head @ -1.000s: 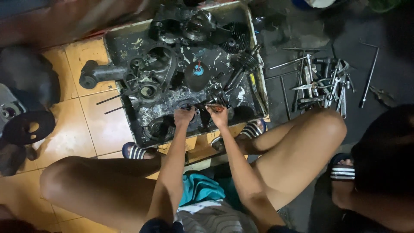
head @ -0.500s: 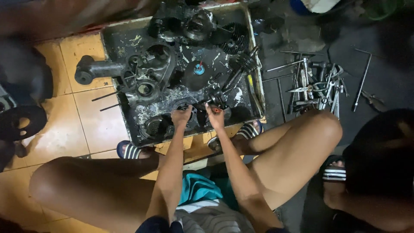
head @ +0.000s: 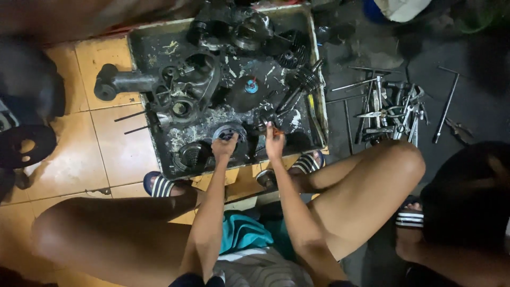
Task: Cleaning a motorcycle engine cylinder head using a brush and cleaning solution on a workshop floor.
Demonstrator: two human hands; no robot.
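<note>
Left hand [head: 225, 146] grips round part [head: 229, 132]; right hand [head: 274, 143] pinches small piece [head: 276, 129] over tray [head: 139, 40], catching grease.

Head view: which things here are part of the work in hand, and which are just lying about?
In hand:
left hand on a round metal part
right hand pinching a small orange-tipped piece
greasy metal tray holding both

Lying about:
engine casing further up the tray
gear shafts
pile of wrenches on the floor
black disc at left
</note>
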